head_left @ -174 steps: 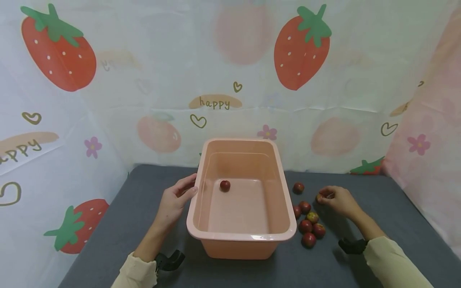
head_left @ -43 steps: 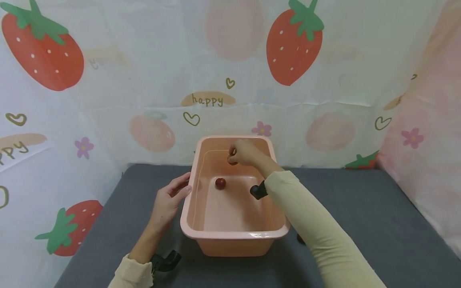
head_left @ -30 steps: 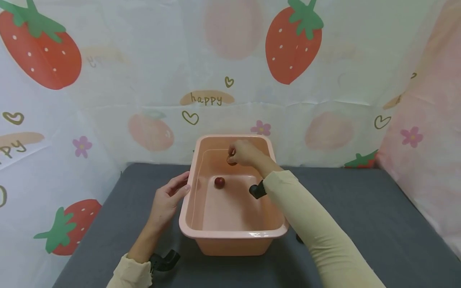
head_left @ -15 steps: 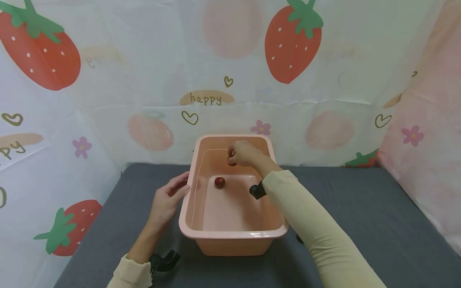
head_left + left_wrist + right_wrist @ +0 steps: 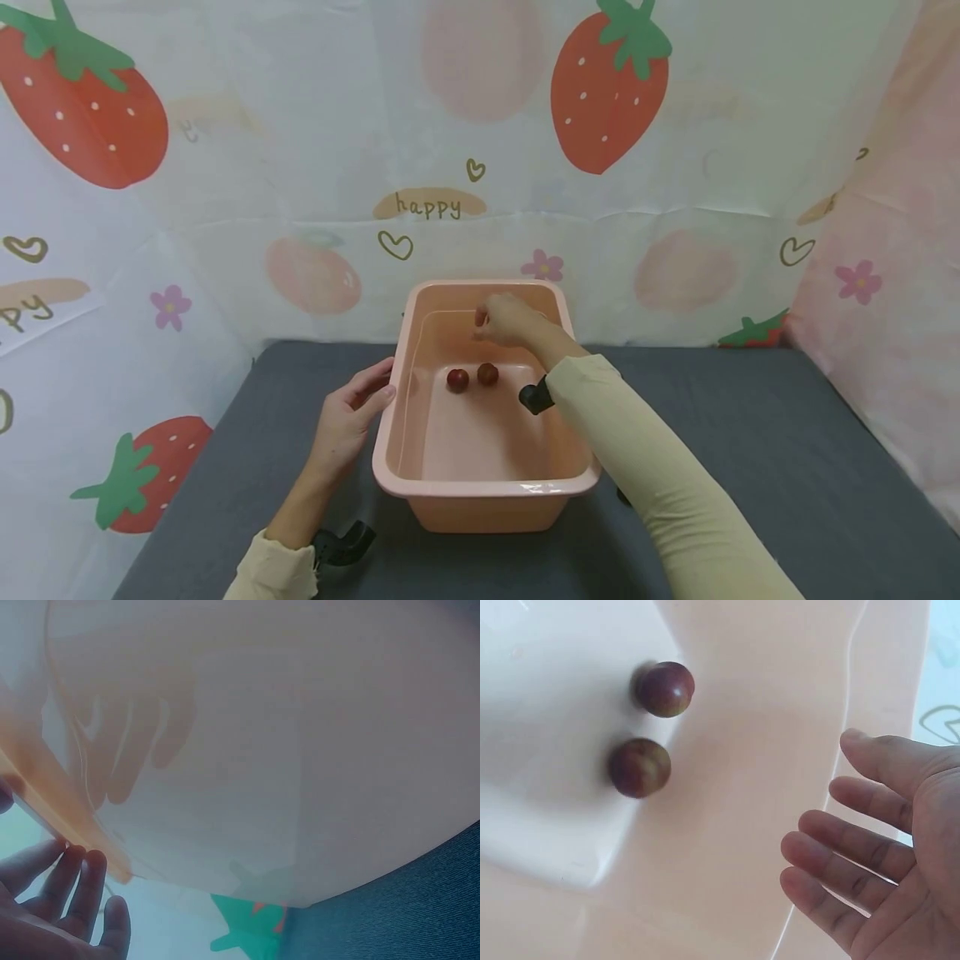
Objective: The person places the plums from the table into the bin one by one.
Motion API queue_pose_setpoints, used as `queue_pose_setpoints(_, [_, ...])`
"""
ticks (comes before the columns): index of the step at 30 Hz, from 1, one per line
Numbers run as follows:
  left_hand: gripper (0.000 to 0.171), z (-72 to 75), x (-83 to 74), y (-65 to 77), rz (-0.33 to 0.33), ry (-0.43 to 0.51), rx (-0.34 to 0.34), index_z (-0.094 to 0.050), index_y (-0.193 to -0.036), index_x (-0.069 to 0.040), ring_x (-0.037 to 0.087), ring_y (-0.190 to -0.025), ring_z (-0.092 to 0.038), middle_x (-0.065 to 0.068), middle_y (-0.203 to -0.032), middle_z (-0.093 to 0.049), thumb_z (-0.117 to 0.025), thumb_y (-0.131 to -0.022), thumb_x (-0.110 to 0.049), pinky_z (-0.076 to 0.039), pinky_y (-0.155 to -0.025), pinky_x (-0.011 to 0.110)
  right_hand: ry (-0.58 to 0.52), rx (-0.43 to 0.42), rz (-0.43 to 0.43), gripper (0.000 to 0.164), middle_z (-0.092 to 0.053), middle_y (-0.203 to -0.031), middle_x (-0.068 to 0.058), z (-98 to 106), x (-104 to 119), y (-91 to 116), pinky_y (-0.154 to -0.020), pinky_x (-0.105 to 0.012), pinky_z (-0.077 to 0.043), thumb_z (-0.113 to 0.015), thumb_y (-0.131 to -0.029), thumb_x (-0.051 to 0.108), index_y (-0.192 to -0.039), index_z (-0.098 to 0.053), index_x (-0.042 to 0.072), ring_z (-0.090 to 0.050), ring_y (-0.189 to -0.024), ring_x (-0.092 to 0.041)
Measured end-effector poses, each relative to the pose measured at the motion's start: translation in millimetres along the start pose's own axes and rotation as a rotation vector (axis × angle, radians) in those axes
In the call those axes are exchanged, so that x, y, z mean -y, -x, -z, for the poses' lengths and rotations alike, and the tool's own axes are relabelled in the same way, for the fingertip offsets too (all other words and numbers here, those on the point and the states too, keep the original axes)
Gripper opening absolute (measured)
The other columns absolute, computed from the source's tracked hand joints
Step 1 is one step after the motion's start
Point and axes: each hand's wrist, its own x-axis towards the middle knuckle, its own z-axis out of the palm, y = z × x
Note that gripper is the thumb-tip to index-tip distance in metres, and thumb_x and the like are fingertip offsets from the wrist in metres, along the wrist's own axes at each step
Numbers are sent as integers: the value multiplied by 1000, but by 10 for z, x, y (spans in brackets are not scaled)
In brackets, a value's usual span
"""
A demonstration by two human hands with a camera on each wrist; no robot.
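Note:
A pink plastic basin (image 5: 487, 489) stands in the middle of the head view. My left hand (image 5: 348, 417) holds its left rim, thumb above; in the left wrist view the fingertips (image 5: 94, 859) meet the rim's underside. Over the basin's far part, my right hand (image 5: 510, 321) has its fingers apart and holds nothing, as the right wrist view shows. Two plums lie close together on the basin floor: a dark red plum (image 5: 457, 381) and a browner, yellow-tinged plum (image 5: 487, 374). That second plum (image 5: 640, 768) is below the right hand's fingers.
A dark grey cloth (image 5: 750, 450) covers the table. Beside the basin's right side, a dark round thing (image 5: 623, 497) peeks out from under the right sleeve (image 5: 645, 458), which hides the area there. A fruit-printed curtain (image 5: 480, 125) hangs behind the table.
My right hand moved from the plums right of the basin to above it, carrying one, then let it go; it now lies beside the first plum. The left hand stays at the rim.

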Motion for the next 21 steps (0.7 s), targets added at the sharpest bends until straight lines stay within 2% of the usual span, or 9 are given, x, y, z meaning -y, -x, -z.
queue_pose_setpoints(4, [48, 6, 1, -1, -6, -4, 2, -53, -140, -9, -6, -105, -59, 17, -135, -59, -63, -96, -22, -50, -86, 11, -19, 7, 9, 17, -49, -70, 0, 7, 3, 7, -64, -28, -42, -66, -92, 22, -82, -65, 9, -49, -67, -17])
queue_pose_setpoints(7, [48, 6, -1, -5, -2, -1, 6, -53, -140, -9, -5, -105, -59, 17, -134, -59, -63, -96, -22, -51, -86, 12, -31, 16, 17, 22, -39, -65, -1, 24, 15, 0, -60, -28, -37, -65, -93, 22, -77, -60, 7, -41, -61, -16])
queue_pose_setpoints(10, [48, 8, -9, -12, 5, -12, 8, -53, -140, -10, -4, -106, -59, 16, -134, -60, -63, -95, -25, -51, -86, 12, -24, 2, 35, 17, -54, -73, 0, 75, 45, 11, -66, -27, -43, -64, -93, 23, -86, -65, 7, -49, -68, -16])
queue_pose_setpoints(13, [48, 6, -18, -18, 6, -12, 9, -54, -140, -10, -4, -105, -60, 16, -134, -60, -63, -95, -25, -51, -86, 13, -27, -24, 66, 20, -67, -95, -4, 173, 81, 63, -78, -31, -51, -64, -94, 25, -102, -70, 8, -60, -84, -19])
queue_pose_setpoints(15, [47, 2, -17, -14, 4, 0, 7, -54, -139, -8, -4, -105, -60, 17, -133, -60, -64, -95, -22, -51, -86, 12, -45, -39, 95, 23, -68, -102, -7, 249, 98, 132, -81, -33, -52, -64, -94, 26, -107, -69, 8, -61, -89, -21])
queue_pose_setpoints(21, [48, 6, -24, -3, 15, 10, -8, -53, -140, -8, -4, -105, -60, 16, -135, -59, -64, -95, -21, -51, -87, 14, -62, -139, 234, 26, -69, -103, -7, 525, 160, 472, -82, -36, -53, -65, -94, 27, -110, -70, 8, -62, -91, -22])
